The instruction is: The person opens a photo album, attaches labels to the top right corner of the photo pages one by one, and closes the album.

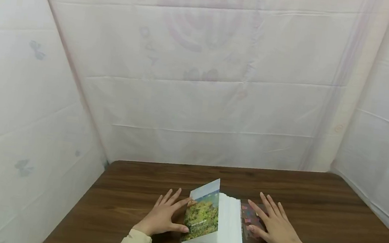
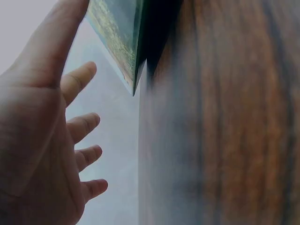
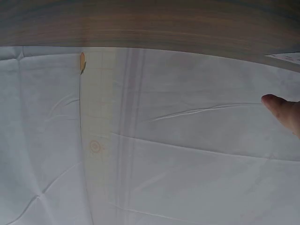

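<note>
A photo album (image 1: 204, 216) with a landscape picture on its cover lies on the table, its cover raised at a slant over white pages (image 1: 231, 223). Beside the cover's left edge is my left hand (image 1: 162, 215), fingers spread, with thumb and index finger at that edge; whether they touch it I cannot tell. In the left wrist view the album's corner (image 2: 119, 37) tilts above the wood near the thumb. My right hand (image 1: 277, 231) spreads its fingers over a dark, colourful flat piece (image 1: 249, 215), partly hidden, right of the album. Only a fingertip (image 3: 276, 107) shows in the right wrist view.
The brown wood-grain table (image 1: 127, 194) has rounded far corners. White sheeting (image 1: 196, 109) hangs behind it and along both sides, close to the table's edges. Dark bands sit near both sleeve cuffs.
</note>
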Tool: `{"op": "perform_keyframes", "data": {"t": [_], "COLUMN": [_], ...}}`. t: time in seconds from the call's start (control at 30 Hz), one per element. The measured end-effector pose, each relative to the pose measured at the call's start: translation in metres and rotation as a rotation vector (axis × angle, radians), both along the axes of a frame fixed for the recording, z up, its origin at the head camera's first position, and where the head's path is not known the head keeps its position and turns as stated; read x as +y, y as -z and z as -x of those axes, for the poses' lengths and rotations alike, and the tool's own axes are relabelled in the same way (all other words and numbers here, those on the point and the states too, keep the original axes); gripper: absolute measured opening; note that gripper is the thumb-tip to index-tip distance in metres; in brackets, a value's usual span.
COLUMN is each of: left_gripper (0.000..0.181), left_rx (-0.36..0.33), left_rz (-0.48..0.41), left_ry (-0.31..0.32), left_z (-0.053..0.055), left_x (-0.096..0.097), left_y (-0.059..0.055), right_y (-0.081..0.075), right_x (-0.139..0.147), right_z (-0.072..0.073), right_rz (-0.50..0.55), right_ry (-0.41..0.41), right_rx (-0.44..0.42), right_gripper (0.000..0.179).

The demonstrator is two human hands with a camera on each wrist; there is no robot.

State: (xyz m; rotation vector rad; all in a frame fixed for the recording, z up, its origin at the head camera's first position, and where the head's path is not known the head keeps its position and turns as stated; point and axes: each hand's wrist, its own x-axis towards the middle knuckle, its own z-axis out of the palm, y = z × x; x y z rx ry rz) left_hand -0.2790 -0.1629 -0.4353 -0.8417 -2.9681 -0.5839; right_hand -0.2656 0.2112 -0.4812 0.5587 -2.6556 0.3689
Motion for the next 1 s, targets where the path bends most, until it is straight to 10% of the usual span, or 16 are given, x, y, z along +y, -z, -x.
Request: {"op": "perform_keyframes", "data": {"t": [0.6, 0.83, 1.0], "left_gripper": [0.092, 0.092, 0.092], "left_rx": [0.180, 0.331, 0.300], "left_rz": [0.148, 0.209, 0.220], "left_ry": [0.106, 0.178, 0.193], "left_z": [-0.031, -0.040, -0.042], "left_x": [0.046, 0.070, 0.076], "left_y": [-0.028, -0.023, -0.014], "right_y": [0.003, 0.002, 0.004], "right_x": [0.000, 0.002, 0.001], "right_z": [-0.006, -0.007, -0.008], "right_rz": [0.026, 0.028, 0.035], "right_ry": [0.007, 0.018, 0.016], "right_rx": [-0.040, -0.039, -0.035], "right_gripper": [0.069, 0.069, 0.069]}}
